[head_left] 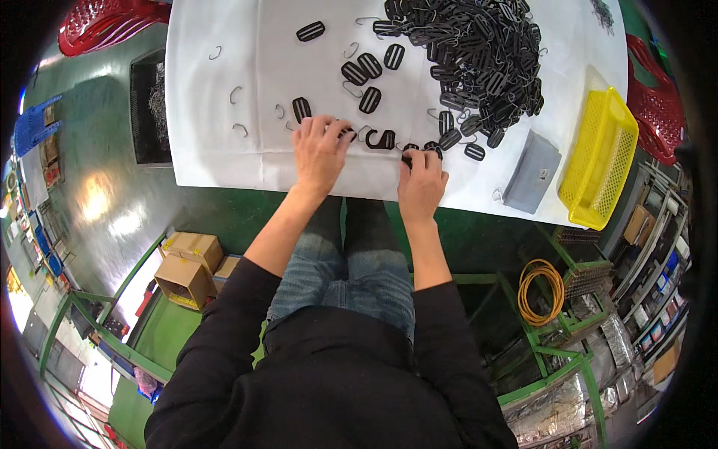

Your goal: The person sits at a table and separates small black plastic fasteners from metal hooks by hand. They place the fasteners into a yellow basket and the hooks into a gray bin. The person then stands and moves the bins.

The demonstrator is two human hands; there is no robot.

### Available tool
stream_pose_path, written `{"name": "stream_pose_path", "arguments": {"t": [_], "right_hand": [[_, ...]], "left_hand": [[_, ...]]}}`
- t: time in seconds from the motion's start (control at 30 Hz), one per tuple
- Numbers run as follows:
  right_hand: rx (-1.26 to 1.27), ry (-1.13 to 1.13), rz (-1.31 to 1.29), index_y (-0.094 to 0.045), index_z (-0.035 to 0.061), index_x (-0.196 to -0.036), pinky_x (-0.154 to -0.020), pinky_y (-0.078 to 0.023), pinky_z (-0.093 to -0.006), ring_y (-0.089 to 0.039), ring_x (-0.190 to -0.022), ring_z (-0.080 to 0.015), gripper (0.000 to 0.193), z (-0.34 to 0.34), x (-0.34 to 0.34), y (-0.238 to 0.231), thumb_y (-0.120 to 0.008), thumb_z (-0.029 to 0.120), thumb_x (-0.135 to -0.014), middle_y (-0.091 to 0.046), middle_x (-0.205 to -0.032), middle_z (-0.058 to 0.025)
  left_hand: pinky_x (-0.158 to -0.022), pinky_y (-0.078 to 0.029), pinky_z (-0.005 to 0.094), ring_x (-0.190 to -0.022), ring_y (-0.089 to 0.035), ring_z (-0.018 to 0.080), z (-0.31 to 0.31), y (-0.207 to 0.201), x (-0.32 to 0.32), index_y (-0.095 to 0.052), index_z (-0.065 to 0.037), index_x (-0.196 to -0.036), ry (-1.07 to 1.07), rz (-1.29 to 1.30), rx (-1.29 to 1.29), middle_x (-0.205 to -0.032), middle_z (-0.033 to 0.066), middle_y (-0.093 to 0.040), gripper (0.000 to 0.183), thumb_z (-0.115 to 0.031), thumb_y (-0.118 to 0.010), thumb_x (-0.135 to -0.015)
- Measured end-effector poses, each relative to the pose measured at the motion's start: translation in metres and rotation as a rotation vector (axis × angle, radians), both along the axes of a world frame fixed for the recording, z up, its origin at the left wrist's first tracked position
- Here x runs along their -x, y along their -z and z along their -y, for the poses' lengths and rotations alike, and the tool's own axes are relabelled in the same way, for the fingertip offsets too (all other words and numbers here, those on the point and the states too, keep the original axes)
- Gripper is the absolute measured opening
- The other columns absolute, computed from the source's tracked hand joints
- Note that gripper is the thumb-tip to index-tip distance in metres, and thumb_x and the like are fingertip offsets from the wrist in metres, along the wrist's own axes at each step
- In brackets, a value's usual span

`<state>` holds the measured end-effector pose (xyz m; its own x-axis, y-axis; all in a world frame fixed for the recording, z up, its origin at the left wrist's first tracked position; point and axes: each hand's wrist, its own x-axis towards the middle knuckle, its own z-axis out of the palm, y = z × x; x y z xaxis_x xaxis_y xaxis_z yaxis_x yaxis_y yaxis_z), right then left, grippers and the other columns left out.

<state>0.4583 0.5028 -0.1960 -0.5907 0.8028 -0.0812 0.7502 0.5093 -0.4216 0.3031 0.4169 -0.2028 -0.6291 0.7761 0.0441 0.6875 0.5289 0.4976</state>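
Both my hands work at the near side of a white table. My left hand has its fingers curled down on a black slider buckle, which pokes out by the fingertips and is partly hidden. My right hand pinches another black slider buckle at the thumb and forefinger, largely covered by the fingers. Between the hands lies a black buckle with an open hook-shaped end. Thin bent wire hooks lie close by, one wire hook beside the left fingertips. A loose slider buckle rests just beyond my left hand.
A large heap of black buckles and wire hooks covers the far right of the table. A grey flat case and a yellow perforated basket stand at right. Red chairs and cardboard boxes are around.
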Motion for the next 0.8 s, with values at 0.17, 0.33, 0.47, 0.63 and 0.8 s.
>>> {"name": "stream_pose_path", "arguments": {"t": [0.17,0.33,0.47,0.63,0.8], "right_hand": [[0.130,-0.028,-0.061,-0.057,0.0115,-0.090,-0.066,-0.036,-0.0339,-0.052,-0.079,-0.0225,0.017,0.054,-0.019,-0.014,-0.063,0.014,-0.074,-0.052,-0.082,-0.0038],[0.109,0.231,-0.026,-0.056,0.0101,-0.089,-0.064,-0.036,-0.0358,-0.052,-0.080,-0.0242,0.013,0.037,-0.041,0.003,-0.059,0.016,-0.078,-0.052,-0.084,-0.0052],[0.032,0.305,-0.020,-0.056,0.0103,-0.090,-0.064,-0.038,-0.0366,-0.054,-0.078,-0.0246,0.014,0.003,-0.055,0.018,-0.060,0.017,-0.078,-0.053,-0.085,-0.0057],[0.079,0.363,0.018,-0.057,0.0123,-0.091,-0.067,-0.040,-0.0403,-0.054,-0.082,-0.0279,0.016,-0.020,-0.061,0.024,-0.060,0.020,-0.077,-0.054,-0.089,-0.0067],[0.187,0.469,-0.034,-0.056,0.0081,-0.098,-0.070,-0.044,-0.0399,-0.056,-0.081,-0.0300,0.021,-0.026,-0.059,0.014,-0.056,0.022,-0.082,-0.054,-0.095,-0.0115]], "left_hand": [[-0.073,-0.034,0.0368,-0.085,-0.048,0.0226,-0.022,0.013,-0.016,-0.059,-0.013,-0.087,-0.047,-0.043,0.021,-0.084,0.0025,-0.052,0.015,-0.019,-0.064,-0.075],[-0.073,-0.034,0.0374,-0.085,-0.047,0.0225,-0.029,0.019,-0.020,-0.057,-0.012,-0.083,-0.035,-0.060,0.093,-0.083,0.0025,-0.051,0.011,-0.017,-0.062,-0.075],[-0.074,-0.035,0.0384,-0.084,-0.048,0.0242,-0.024,0.019,-0.010,-0.056,-0.010,-0.084,-0.085,-0.071,-0.005,-0.083,0.0051,-0.051,0.012,-0.016,-0.061,-0.076],[-0.074,-0.039,0.0369,-0.084,-0.050,0.0272,0.016,0.007,0.041,-0.054,-0.004,-0.088,-0.320,0.033,-0.098,-0.085,0.0101,-0.054,0.008,-0.008,-0.055,-0.081],[-0.080,-0.040,0.0372,-0.094,-0.049,0.0277,0.068,0.006,0.088,-0.052,-0.001,-0.097,-0.437,0.058,-0.086,-0.096,0.0131,-0.055,0.016,-0.006,-0.054,-0.081]]}}
